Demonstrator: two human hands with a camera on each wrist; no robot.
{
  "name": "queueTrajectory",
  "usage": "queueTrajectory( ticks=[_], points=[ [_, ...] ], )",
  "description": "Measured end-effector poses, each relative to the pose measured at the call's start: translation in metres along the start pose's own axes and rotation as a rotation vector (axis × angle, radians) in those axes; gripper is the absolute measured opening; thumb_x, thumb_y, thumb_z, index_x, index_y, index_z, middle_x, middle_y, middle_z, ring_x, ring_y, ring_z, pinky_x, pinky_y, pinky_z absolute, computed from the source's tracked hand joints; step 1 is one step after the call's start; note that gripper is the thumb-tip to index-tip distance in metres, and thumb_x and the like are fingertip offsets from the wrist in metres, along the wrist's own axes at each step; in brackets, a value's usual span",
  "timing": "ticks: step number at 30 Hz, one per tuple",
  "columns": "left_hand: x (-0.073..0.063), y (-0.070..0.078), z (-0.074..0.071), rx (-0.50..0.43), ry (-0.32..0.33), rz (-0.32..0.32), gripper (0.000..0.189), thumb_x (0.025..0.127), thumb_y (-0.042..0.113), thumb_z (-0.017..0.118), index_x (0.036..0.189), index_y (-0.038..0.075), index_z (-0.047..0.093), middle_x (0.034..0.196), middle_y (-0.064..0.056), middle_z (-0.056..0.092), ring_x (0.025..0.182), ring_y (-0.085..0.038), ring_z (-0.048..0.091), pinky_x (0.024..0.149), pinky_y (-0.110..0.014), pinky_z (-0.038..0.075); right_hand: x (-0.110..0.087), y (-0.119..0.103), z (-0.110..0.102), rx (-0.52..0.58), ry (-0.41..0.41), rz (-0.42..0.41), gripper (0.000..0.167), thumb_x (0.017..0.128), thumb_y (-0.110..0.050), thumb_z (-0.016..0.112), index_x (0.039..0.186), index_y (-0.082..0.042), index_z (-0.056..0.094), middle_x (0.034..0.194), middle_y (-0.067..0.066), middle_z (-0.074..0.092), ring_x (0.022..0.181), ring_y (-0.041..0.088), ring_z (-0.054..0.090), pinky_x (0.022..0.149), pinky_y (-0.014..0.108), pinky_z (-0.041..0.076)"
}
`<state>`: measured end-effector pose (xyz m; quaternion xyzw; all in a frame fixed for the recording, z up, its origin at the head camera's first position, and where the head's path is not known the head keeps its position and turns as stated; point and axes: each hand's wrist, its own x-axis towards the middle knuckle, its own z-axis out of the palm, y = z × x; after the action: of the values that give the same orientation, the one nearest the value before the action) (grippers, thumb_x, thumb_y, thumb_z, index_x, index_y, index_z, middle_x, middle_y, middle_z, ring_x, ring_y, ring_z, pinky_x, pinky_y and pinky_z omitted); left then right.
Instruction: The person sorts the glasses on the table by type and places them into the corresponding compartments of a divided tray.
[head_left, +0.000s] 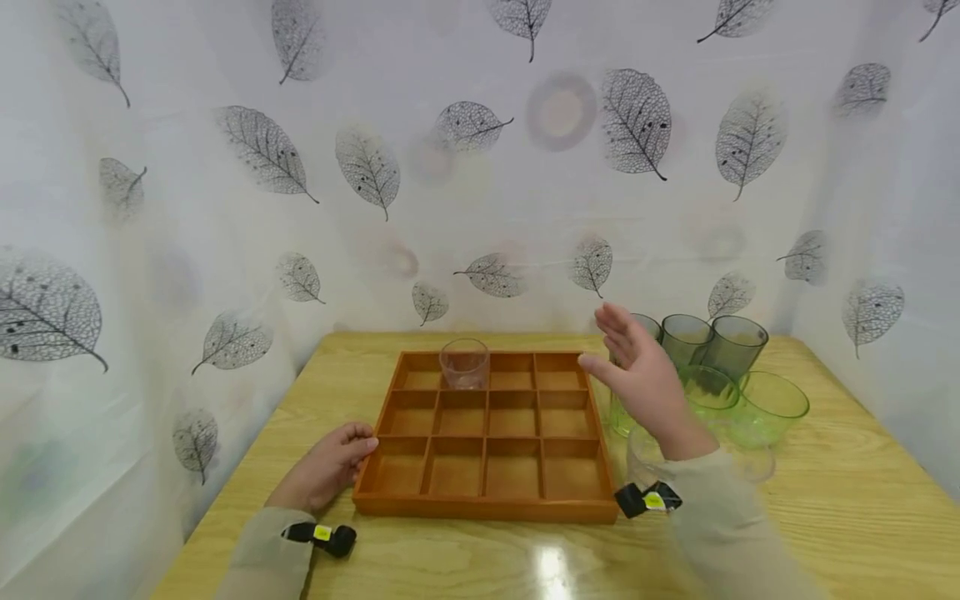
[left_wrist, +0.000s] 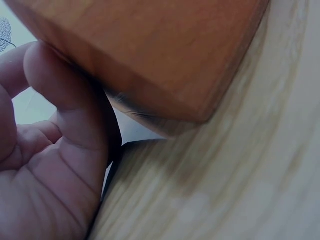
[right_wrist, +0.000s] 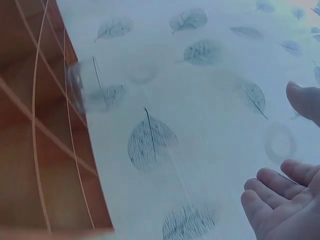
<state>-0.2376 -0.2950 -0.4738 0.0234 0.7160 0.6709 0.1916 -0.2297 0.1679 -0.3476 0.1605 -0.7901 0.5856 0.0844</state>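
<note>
Orange-brown wooden divider tray (head_left: 483, 508) sits on the pale wood-grain bench (head_left: 427, 558) between both hands: left hand (head_left: 326, 471) pinching its left edge, right hand (head_left: 641, 379) empty, thumb and fingers apart. Biggest worry imo: a careless sweep of that beige sleeve (head_left: 727, 521) could knock the see-through glassware (head_left: 641, 454) by it, and yanking the tray might tip the clear round cup (head_left: 465, 371) in the back row, second slot from left. Count: one tray, twelve slots, one cup inside, three smoky-grey tumblers (head_left: 738, 346), at least three green cups (head_left: 776, 408); glassware's too hidden to count.
</note>
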Motion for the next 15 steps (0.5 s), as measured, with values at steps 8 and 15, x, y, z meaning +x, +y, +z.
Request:
queueTrajectory(
  ticks=[8,15],
  points=[
    [0.001,-0.001,-0.001,0.009,0.011,0.012,0.024,0.104,0.02,0.058,0.115,0.003,0.046,0.085,-0.002,0.049,0.068,-0.014,0.045,0.058,-0.026,0.042,-0.045,0.012,-0.052,-0.13,0.08,0.051,0.081,0.1,-0.028,0.066,0.163,-0.019,0.015,0.164,0.012,0.026,0.148,0.034,0.026,0.103,0.008,0.032],
    [0.001,-0.001,0.0,0.009,0.012,0.008,0.023,0.105,0.02,0.058,0.115,0.004,0.046,0.084,-0.001,0.049,0.066,-0.013,0.045,0.057,-0.026,0.042,-0.077,0.032,-0.084,-0.221,0.127,0.087,0.08,0.102,-0.025,0.063,0.163,-0.021,0.011,0.164,0.014,0.023,0.149,0.034,0.025,0.099,0.004,0.031]
  ],
)
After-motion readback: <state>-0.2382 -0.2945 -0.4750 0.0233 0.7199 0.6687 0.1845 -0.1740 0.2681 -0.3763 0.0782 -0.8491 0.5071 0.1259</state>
